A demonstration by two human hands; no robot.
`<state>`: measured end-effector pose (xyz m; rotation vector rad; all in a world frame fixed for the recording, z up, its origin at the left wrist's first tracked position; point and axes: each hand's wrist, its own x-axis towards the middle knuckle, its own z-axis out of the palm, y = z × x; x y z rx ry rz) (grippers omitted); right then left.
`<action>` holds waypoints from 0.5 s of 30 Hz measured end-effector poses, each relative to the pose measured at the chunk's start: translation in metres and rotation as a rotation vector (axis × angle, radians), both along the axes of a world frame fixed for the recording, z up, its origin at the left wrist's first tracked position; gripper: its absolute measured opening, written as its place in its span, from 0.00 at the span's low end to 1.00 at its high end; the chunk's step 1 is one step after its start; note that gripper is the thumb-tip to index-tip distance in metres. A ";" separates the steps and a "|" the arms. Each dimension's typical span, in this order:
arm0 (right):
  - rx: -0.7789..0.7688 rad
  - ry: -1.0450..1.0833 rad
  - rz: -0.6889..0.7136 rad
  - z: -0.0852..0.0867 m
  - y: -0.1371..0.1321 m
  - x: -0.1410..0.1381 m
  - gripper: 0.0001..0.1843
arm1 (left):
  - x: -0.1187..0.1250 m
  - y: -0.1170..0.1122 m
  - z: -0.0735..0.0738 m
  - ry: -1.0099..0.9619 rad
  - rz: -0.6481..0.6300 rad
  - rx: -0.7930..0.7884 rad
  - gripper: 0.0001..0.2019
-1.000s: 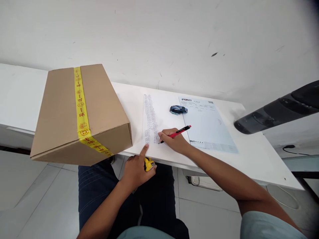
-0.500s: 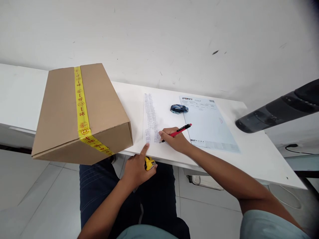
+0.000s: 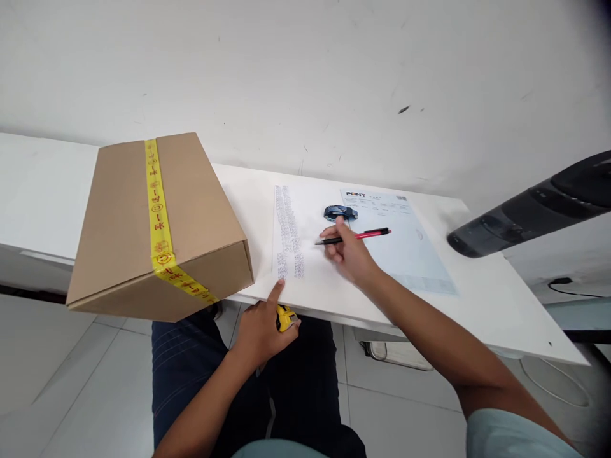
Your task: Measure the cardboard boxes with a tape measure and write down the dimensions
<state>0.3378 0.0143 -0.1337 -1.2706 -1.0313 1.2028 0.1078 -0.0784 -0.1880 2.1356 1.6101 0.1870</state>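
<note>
My right hand (image 3: 348, 251) grips a red and black pen (image 3: 354, 237), held level above a white sheet (image 3: 312, 251) that carries columns of small writing. My left hand (image 3: 261, 327) is closed round a small yellow object (image 3: 285, 316) at the table's front edge, its forefinger stretched out and touching the sheet's lower left corner. A small blue and black object (image 3: 340, 212) lies just beyond the pen. To the right of the sheet lies a pale blue printed form (image 3: 403, 248).
A brown cardboard box (image 3: 157, 222) sealed with yellow printed tape sits at the left and overhangs the white table (image 3: 477, 292). A black cylindrical device (image 3: 529, 210) juts in from the right. The white wall runs behind the table. My dark-trousered legs are below.
My right hand has lifted off the lower part of the sheet and moved up and to the right with the pen, which now lies nearly level. My left hand has stayed put.
</note>
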 end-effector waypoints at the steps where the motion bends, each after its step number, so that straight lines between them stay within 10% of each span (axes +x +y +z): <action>1: 0.028 -0.010 -0.070 0.001 0.003 0.006 0.36 | 0.000 0.000 0.000 -0.005 0.000 0.000 0.46; 8: 0.414 -0.829 -0.291 0.006 0.012 0.040 0.20 | 0.001 -0.003 0.010 -0.057 0.053 -0.062 0.45; 15: 0.382 -1.152 -0.229 -0.012 0.035 0.066 0.27 | 0.007 -0.009 0.032 0.014 0.096 -0.100 0.43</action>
